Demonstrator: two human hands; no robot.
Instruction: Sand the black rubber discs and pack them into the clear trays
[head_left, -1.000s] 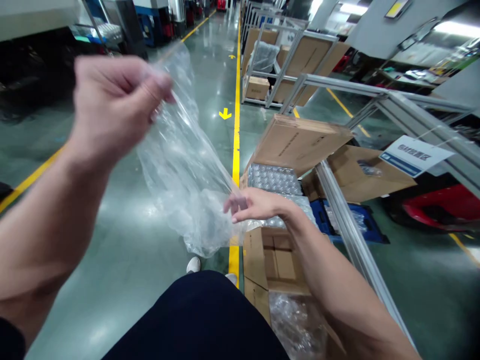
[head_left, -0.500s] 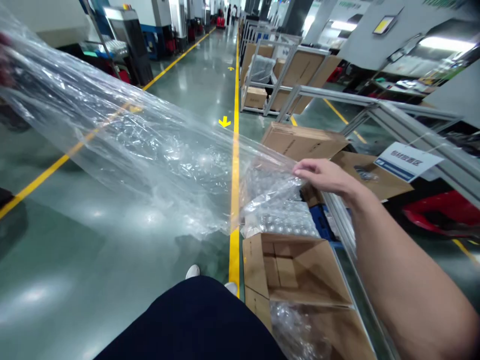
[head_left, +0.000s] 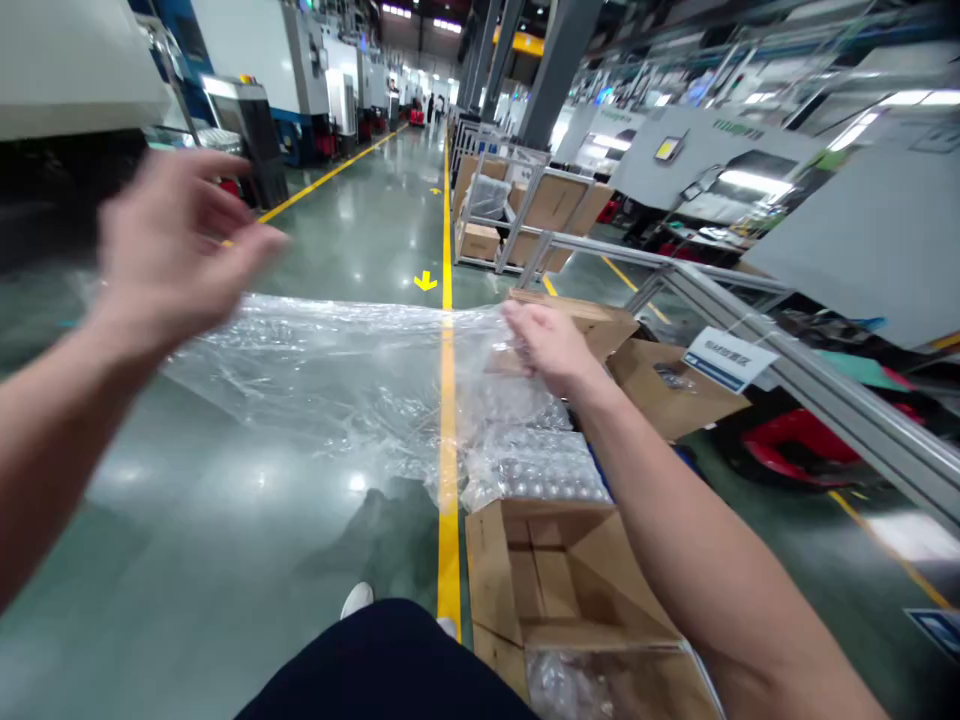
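A large clear plastic sheet (head_left: 337,370) stretches across the aisle, its right edge pinched in my right hand (head_left: 551,345). My left hand (head_left: 180,240), smeared by motion, is raised at the left above the sheet; its fingers look apart and I see nothing in them. Below my right hand, part of the sheet lies over rows of rounded clear plastic packaging (head_left: 536,470). Nearer me stands an open cardboard box (head_left: 491,560), with crumpled clear plastic (head_left: 566,685) in the compartment closest to me.
An aluminium frame rail (head_left: 810,340) runs along the right, with a hanging sign (head_left: 729,358) and an open carton (head_left: 667,390) beside it. Framed carts (head_left: 517,210) line the aisle ahead. A yellow floor line (head_left: 448,420) passes by my feet. Machines stand on both sides.
My left hand has come into full view from the left edge, and the sheet's left end has dropped lower. My right hand keeps hold and appears further left as the view has shifted.
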